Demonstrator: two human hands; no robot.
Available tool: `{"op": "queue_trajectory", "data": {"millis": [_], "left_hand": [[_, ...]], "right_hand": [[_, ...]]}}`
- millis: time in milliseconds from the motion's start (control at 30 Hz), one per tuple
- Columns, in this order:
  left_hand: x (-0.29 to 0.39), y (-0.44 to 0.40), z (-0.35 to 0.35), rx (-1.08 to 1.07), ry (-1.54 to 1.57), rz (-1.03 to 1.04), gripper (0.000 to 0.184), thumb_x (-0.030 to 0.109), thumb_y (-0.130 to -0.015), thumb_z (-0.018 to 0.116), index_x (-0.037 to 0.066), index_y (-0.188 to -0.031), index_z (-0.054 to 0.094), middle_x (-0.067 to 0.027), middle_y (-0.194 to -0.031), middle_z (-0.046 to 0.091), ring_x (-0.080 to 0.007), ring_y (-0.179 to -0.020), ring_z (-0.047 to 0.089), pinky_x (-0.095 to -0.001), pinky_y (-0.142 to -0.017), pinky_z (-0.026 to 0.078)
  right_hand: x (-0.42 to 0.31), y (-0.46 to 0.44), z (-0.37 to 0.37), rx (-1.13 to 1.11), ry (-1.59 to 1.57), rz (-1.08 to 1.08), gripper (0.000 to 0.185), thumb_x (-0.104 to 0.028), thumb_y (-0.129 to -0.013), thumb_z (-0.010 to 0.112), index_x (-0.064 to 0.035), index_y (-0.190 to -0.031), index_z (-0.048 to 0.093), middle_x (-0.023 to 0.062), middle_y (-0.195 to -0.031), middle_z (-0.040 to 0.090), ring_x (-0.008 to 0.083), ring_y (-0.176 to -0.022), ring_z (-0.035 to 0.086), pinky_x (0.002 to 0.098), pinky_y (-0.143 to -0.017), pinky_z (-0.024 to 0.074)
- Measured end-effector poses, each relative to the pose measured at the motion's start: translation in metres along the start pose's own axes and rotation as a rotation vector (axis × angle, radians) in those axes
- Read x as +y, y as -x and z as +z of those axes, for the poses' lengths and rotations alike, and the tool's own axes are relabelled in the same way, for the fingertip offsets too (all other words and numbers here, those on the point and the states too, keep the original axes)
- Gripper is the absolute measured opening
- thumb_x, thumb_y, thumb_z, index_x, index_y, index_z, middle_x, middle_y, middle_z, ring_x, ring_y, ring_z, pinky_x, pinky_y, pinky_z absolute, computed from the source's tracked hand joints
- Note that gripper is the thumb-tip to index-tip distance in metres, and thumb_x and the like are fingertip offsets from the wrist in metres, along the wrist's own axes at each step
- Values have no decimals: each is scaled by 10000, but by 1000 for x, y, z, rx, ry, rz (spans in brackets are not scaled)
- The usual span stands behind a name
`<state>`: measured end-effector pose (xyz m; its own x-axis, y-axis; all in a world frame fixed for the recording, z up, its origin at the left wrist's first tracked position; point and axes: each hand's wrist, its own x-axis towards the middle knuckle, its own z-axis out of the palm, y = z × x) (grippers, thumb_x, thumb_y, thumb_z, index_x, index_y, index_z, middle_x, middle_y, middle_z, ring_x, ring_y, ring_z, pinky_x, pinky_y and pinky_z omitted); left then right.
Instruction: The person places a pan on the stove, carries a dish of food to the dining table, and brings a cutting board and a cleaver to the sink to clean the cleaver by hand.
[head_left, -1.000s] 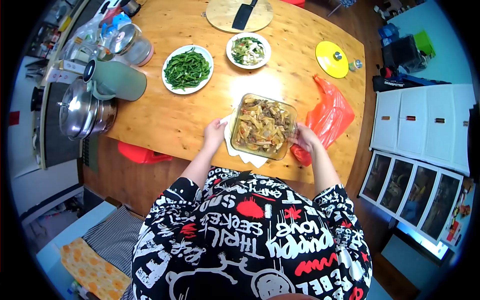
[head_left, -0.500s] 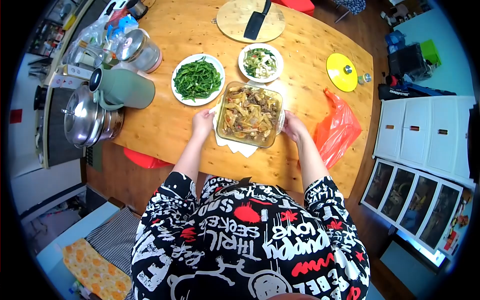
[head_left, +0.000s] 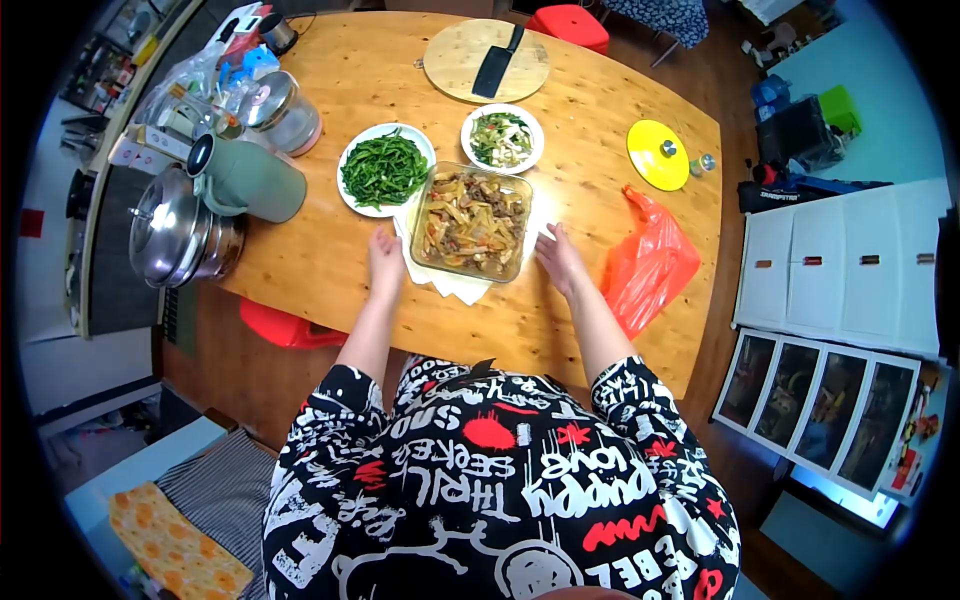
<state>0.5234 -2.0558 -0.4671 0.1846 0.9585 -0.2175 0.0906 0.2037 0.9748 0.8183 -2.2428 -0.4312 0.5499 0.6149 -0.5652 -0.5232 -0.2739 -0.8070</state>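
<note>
Across the honey-brown wooden table (head_left: 330,270), I see one square clear-glass dish (head_left: 465,274) shifted nearer two round white vegetable plates (head_left: 376,211); the right hand (head_left: 562,258) has let go, the left hand (head_left: 385,255) likewise loose beside it.

White cabinets (head_left: 845,270), brown wooden floor (head_left: 235,380)

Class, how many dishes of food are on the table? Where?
3: a glass baking dish between the left hand and right hand; a white plate of greens, beyond it leftward; a white bowl, beyond the dish. No others show.
</note>
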Motion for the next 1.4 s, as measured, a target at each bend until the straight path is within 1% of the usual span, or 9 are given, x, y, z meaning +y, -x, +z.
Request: {"op": "queue_trajectory", "data": {"millis": [67, 100, 233, 267, 500, 733, 833, 1033, 1400], "left_hand": [[16, 36, -4, 142, -319, 200, 476, 120, -993, 607, 21, -1432, 451, -177, -1345, 515, -256, -1257, 511, -372, -1067, 418], [35, 60, -2, 156, -236, 252, 484, 99, -926, 677, 33, -1370, 494, -208, -1358, 500, -351, -1287, 490, -421, -1089, 393], [59, 127, 10, 10, -445, 555, 372, 53, -899, 679, 30, -1247, 550, -166, -1245, 499, -330, -1181, 505, -398, -1044, 408], [65, 140, 18, -78, -390, 555, 361, 61, -879, 700, 57, -1216, 570, -190, -1264, 493, -385, -1229, 492, -433, -1073, 390], [88, 202, 88, -559, -364, 681, 296, 33, -863, 697, 77, -1141, 607, -193, -1269, 481, -379, -1218, 503, -427, -1042, 426], [91, 300, 184, -937, -233, 627, 330, 84, -855, 718, 76, -1164, 605, -204, -1262, 494, -394, -1204, 512, -455, -1025, 439], [95, 336, 240, -788, -460, 880, 420, 140, -831, 757, 67, -1206, 583, -203, -1258, 505, -400, -1198, 514, -480, -1022, 439], [65, 378, 363, -495, -638, 760, 506, 168, -799, 784, 57, -1247, 577, -207, -1261, 517, -406, -1206, 512, -485, -1026, 441], [49, 535, 549, -659, -650, 700, 379, 137, -782, 783, 68, -1132, 653, -251, -1291, 524, -427, -1213, 529, -474, -1041, 454]], "right_hand": [[-18, 52, 7, 20, 169, -81, 485, -378, -1084, 423, -63, -1453, 416, 146, -1325, 608, 243, -1225, 592, 350, -1024, 471], [-24, 76, 7, 19, 206, -125, 446, -323, -1076, 467, -66, -1439, 433, 142, -1316, 610, 228, -1224, 592, 336, -1000, 477], [-13, 143, -38, -172, 371, -236, 362, -248, -1052, 542, -77, -1370, 521, 116, -1245, 641, 180, -1111, 619, 310, -914, 497], [-9, 160, -50, -151, 375, -234, 348, -242, -1053, 540, -77, -1359, 532, 108, -1234, 647, 175, -1103, 623, 310, -911, 500], [7, 262, -107, 112, 268, -257, 229, -162, -1056, 524, -78, -1260, 586, 30, -1107, 695, 111, -972, 633, 262, -812, 502], [-4, 336, -203, 156, 221, -366, 289, -196, -1057, 534, -54, -1306, 571, 72, -1155, 682, 138, -984, 654, 278, -824, 519], [-14, 371, -280, 240, 275, -395, 284, -195, -1056, 541, -62, -1305, 575, 71, -1153, 685, 130, -975, 657, 270, -806, 523], [-13, 416, -485, 295, 336, -401, 243, -142, -1040, 569, -64, -1268, 595, 42, -1103, 690, 97, -955, 641, 238, -798, 518], [-133, 345, -658, 45, 338, -317, 238, -121, -1035, 571, -52, -1261, 603, 36, -1090, 690, 92, -946, 642, 235, -804, 517]]}}
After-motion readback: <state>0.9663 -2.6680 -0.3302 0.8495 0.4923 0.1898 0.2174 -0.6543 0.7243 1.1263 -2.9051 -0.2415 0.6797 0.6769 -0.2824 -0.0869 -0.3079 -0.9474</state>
